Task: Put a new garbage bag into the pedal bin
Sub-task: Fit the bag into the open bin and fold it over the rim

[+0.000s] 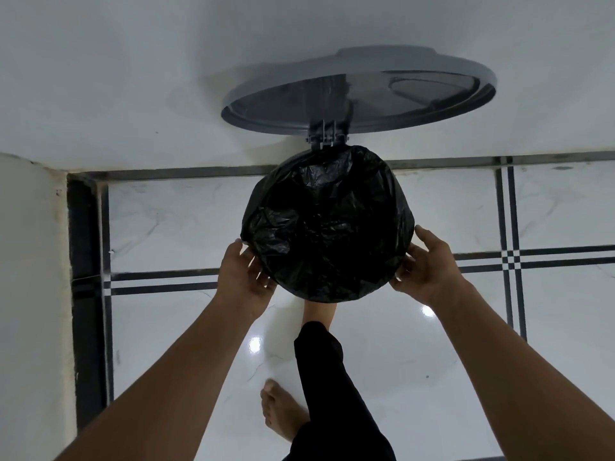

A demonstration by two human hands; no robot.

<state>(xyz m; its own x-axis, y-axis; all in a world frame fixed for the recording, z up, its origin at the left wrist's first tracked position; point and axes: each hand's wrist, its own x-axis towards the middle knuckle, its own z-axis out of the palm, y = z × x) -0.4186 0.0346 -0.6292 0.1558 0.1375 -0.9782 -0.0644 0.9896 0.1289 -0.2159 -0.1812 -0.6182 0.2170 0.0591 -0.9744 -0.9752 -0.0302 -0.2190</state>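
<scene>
A black garbage bag lines the round pedal bin, folded over its rim so the bin body is hidden. The grey lid stands open against the white wall, held by a hinge. My left hand grips the bag's folded edge at the near left of the rim. On the near right, my right hand presses the bag against the bin side, fingers spread. One bare foot reaches under the bin front, where the pedal is hidden.
The bin stands against a white wall on glossy white floor tiles with black lines. A white wall corner juts out at the left. My other bare foot rests on the floor behind.
</scene>
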